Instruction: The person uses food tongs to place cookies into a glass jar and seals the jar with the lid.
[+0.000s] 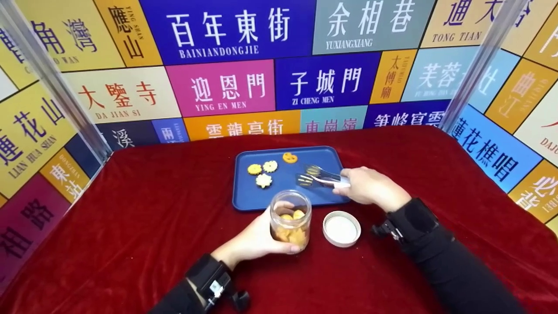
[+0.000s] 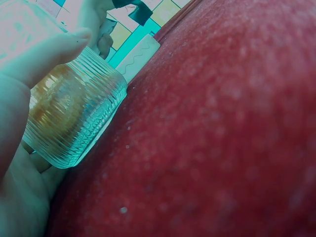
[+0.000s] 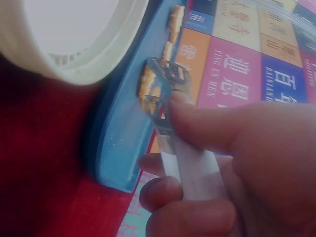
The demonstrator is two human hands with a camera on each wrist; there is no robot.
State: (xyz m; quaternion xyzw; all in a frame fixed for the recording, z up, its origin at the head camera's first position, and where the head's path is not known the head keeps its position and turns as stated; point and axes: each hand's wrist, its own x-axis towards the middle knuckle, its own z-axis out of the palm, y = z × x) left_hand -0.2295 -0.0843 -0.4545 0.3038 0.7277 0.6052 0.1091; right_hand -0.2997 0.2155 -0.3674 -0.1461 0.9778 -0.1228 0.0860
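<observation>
My left hand (image 1: 257,239) grips a clear ribbed glass jar (image 1: 291,222) with yellow-brown cookies in its lower part; fingers and thumb wrap its sides. In my right hand (image 1: 370,185) is a pair of tongs (image 1: 322,178) with white handles and slotted metal ends, its two arms apart over the right half of the blue tray (image 1: 287,202). On the tray's left part lie several cookies: a round yellow one (image 1: 254,169), flower-shaped ones (image 1: 263,180) and, near the back edge, a pretzel-shaped one (image 1: 290,158). Nothing shows between the tong ends.
A white jar lid (image 1: 341,229) lies upturned on the red cloth (image 1: 174,196), right of the jar and in front of the tray. Panels with printed place names (image 1: 220,87) stand behind the table, with metal posts (image 1: 473,74) at the corners.
</observation>
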